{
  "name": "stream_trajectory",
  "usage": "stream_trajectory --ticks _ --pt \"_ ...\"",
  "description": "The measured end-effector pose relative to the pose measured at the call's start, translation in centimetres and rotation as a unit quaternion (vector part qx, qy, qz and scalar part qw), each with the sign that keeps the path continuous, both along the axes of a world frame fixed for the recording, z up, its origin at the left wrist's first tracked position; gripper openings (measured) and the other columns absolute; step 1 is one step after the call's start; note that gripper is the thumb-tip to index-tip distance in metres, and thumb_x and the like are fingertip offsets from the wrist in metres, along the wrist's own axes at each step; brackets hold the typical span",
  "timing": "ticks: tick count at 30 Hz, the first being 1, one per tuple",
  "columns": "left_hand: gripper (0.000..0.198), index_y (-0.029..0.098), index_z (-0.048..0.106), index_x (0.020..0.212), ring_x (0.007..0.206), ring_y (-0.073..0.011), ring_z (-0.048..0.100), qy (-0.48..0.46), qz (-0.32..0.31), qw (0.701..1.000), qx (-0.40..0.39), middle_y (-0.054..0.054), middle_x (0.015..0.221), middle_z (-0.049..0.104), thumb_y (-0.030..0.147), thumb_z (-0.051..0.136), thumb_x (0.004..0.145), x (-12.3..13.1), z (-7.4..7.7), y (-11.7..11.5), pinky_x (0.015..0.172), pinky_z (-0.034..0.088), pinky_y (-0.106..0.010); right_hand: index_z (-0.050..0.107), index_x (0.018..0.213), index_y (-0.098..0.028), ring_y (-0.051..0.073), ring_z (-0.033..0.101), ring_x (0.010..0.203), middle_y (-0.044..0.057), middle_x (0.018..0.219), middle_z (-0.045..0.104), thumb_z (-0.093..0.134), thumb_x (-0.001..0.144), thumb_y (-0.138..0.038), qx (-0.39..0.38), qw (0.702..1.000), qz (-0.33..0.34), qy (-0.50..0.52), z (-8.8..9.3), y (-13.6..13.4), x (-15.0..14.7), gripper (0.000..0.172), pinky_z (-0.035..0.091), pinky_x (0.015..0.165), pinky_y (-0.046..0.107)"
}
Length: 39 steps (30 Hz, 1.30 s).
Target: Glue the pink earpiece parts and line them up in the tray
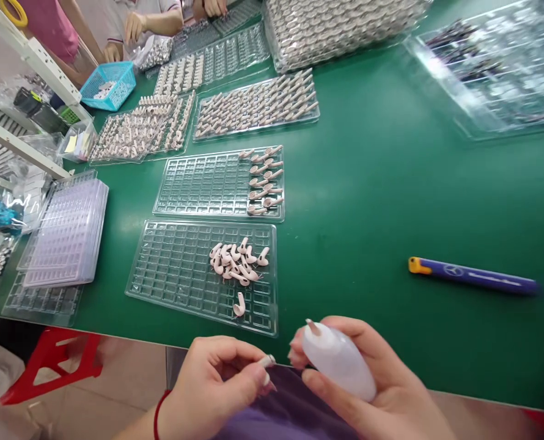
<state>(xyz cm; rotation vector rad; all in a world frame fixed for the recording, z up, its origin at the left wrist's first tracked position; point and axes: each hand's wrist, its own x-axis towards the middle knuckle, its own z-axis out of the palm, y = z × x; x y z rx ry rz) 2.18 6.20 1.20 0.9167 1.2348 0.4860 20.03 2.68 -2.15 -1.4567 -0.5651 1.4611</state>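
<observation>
Near the table's front edge, my left hand (228,382) pinches a small white earbud shell (266,361), its stem end showing past the fingertips and the rest hidden. To its right, my right hand (368,379) is wrapped round a translucent white squeeze bottle (338,360), whose narrow tip points up and toward the left. The bottle and the earbud shell are apart. Beyond my hands lies a clear compartment tray (175,269) with a heap of white earbud shells (235,263) and one lying alone (239,304).
Behind it, another clear tray (198,183) has earbud parts along its right side. Filled trays (258,104) and a tall tray stack (340,30) stand farther back. A purple pen-like tool (474,276) lies right. Tray stacks (70,226) stand left; a co-worker's hand (135,27) shows far back.
</observation>
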Motion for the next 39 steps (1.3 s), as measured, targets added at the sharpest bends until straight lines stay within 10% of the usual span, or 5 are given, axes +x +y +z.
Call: stream_trajectory --ticks 11,39 --pt "0.039 0.012 0.074 0.078 0.058 -0.009 0.062 -0.156 0.046 0.984 -0.078 -0.003 0.062 0.068 0.049 0.082 0.071 2.4 0.3 -1.7 0.063 0.053 -0.02 0.062 0.093 -0.027 0.01 0.055 0.056 -0.003 0.076 0.062 0.088 0.064 -0.04 -0.025 0.939 -0.04 0.339 1.4 -0.8 -2.0 0.041 0.047 0.049 0.023" --pt "0.05 0.011 0.071 0.064 0.049 -0.0126 0.057 -0.095 0.125 0.987 0.028 -0.004 0.055 0.063 0.06 0.08 0.063 3.8 -3.0 -4.4 0.053 0.051 -0.025 0.065 0.095 -0.028 0.008 0.046 0.059 -0.003 0.082 0.059 0.087 0.062 -0.045 -0.053 0.939 -0.113 0.321 1.2 -2.2 -3.6 0.043 0.041 0.051 0.02"
